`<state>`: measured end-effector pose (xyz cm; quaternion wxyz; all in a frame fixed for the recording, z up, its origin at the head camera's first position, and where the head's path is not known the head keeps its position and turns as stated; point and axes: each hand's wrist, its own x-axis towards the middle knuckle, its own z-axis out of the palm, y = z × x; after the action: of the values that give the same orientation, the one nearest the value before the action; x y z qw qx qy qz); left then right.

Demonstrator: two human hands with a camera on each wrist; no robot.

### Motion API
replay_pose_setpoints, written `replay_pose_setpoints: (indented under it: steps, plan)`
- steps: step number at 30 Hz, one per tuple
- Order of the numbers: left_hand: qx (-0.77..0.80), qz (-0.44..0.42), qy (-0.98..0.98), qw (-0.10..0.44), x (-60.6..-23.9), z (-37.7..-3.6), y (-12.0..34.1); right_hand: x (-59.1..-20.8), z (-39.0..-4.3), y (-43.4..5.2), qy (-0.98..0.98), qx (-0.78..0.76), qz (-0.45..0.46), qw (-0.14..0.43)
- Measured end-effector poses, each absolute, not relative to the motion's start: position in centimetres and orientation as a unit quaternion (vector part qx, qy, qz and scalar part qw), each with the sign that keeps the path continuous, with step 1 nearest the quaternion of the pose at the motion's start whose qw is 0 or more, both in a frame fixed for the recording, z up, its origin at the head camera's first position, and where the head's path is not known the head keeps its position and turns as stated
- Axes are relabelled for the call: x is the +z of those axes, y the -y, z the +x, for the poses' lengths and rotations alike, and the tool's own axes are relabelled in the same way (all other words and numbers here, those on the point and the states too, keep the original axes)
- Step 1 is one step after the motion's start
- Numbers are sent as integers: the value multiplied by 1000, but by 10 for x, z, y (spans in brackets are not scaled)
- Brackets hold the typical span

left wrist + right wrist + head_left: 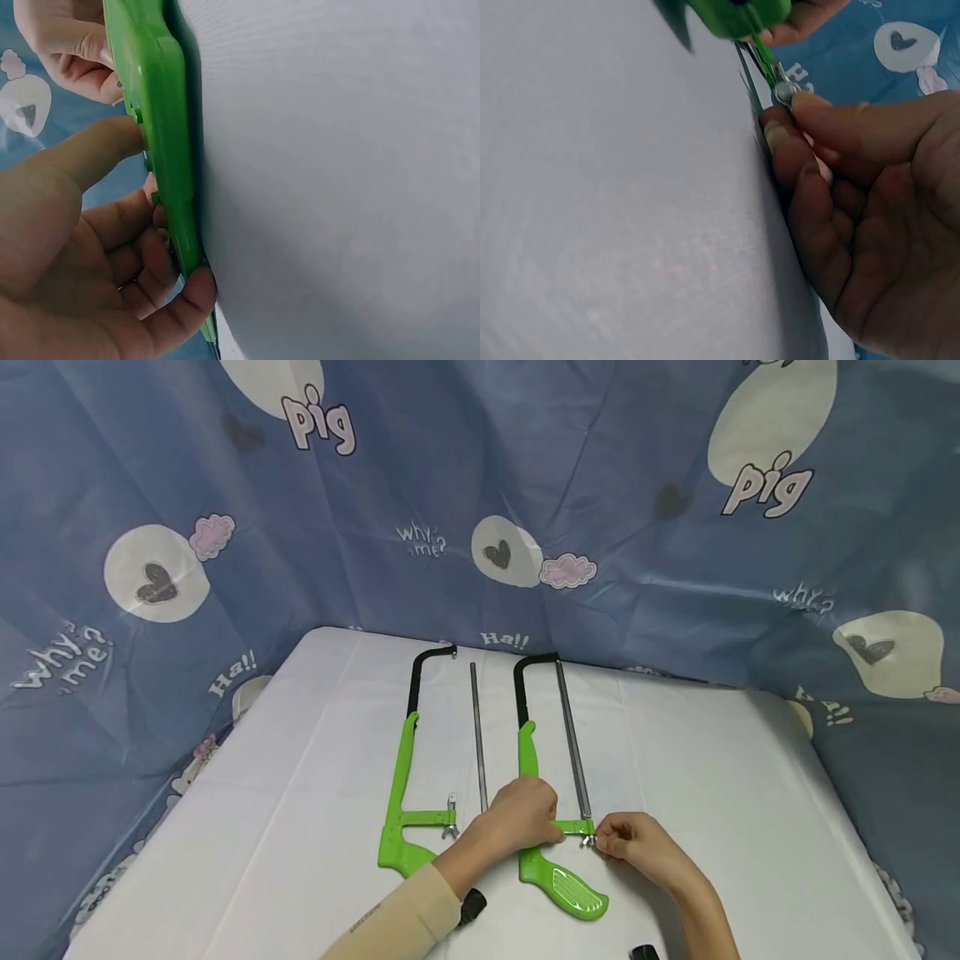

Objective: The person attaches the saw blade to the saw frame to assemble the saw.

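A green-handled hacksaw (573, 891) with a black bow lies flat on the white surface, its grey blade (573, 743) spanning the right side. My left hand (517, 814) grips the green frame near the crossbar; in the left wrist view, thumb and fingers close around the green body (166, 112). At the crossbar's outer end, my right hand (637, 843) pinches the silver wing nut (784, 91) between thumb and forefinger. The blade's near end meets the fitting just above that nut. My left hand hides part of the frame.
Left of it lies a second green hacksaw (401, 768) with no blade fitted and its own wing nut (450, 832). A loose blade (477, 727) lies between the two saws, its near end behind my left hand. A blue printed curtain (450, 468) hangs behind the white-covered table (247, 827).
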<state>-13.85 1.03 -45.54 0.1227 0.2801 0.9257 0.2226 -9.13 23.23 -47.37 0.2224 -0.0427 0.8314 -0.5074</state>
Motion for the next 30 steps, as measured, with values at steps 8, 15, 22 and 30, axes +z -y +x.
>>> replay_pose_setpoints:
  steps: [8,15,22,30]
  plan:
    - [217,274,-930,114,-454,-133,-11,-472,-86,-228,-858,-476,-2,194]
    - [203,272,-935,105,-452,-126,-10,-471,-80,-215,-893,-424,3,150]
    - [207,276,-933,106,-452,-123,-9,-473,-76,-202,-936,-335,-8,104]
    - [217,281,-929,105,-450,-124,-9,-467,-74,-190,-969,-244,-6,46]
